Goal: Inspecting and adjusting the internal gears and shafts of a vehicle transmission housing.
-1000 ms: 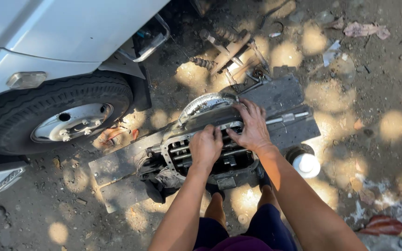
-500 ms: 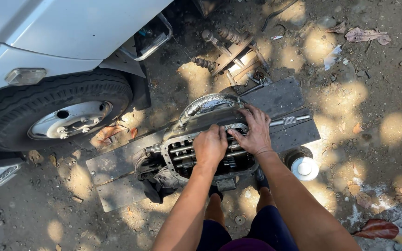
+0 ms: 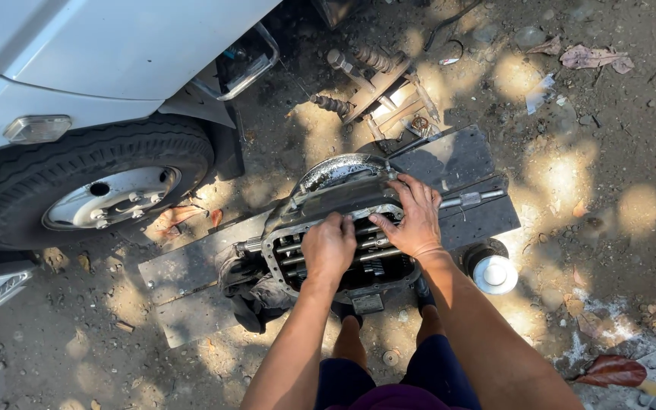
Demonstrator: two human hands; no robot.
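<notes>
Dusty ground (image 3: pixel 586 175) is carrying an open gearbox (image 3: pixel 343 228) on boards; left hand (image 3: pixel 329 247) is curling into it, right hand (image 3: pixel 417 220) is pressing spread fingers on its rim.

The single head-worn camera looks almost straight down from above the person's shoulders; both forearms enter from the bottom edge and the knees show beneath them. The view is at arm's length from the open gearbox housing (image 3: pixel 343 243), which sits mid-frame on dark flat boards (image 3: pixel 449 163) laid on the dirt ground (image 3: pixel 609 137); the left hand (image 3: pixel 328 247) and right hand (image 3: pixel 417 220) lie at the centre. The upper left corner takes in a white vehicle's body and its wheel (image 3: pixel 89 193); loose parts (image 3: pixel 373 76) lie past the boards' far edge. There is no second view.
</notes>
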